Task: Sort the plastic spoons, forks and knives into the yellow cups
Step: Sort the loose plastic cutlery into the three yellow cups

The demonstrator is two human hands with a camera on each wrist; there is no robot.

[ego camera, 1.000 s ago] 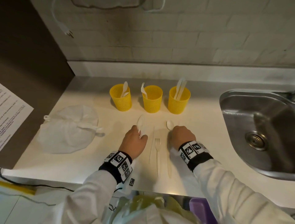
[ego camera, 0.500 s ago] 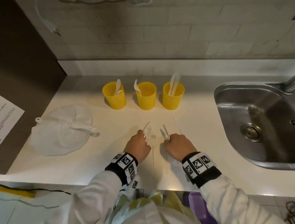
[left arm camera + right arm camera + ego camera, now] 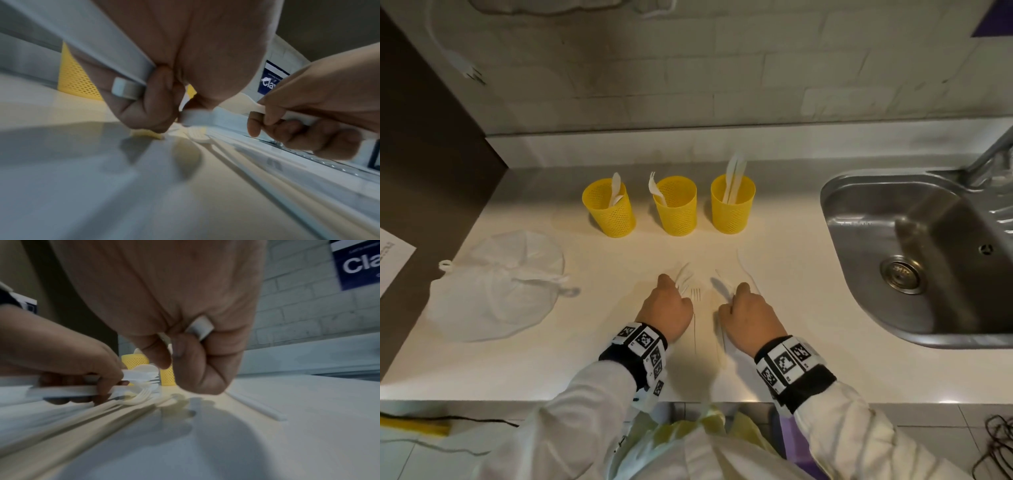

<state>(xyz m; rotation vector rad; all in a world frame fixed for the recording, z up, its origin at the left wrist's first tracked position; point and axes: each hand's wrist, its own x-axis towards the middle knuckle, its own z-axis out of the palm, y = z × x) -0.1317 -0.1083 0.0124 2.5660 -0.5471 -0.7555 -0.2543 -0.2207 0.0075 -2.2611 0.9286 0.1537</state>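
Counter point(image 3: 791, 308) pale, white cutlery low contrast on it. Three yellow cups point(image 3: 674, 205) stand well beyond my hands, each partly filled.

Risk, my judgement: bundled pieces snag on each other, wrong type drops into a cup.

Left hand point(image 3: 666, 313) curled round several white utensils point(image 3: 683, 279), types unclear. Right hand point(image 3: 748, 315) clenched on white handle point(image 3: 722, 286). Loose fork point(image 3: 695, 298) lies between hands, on counter.

Three perforated yellow cups point(image 3: 674, 205) stand upright in a row, white cutlery inside; a fork point(image 3: 695, 308) lies flat nearby.
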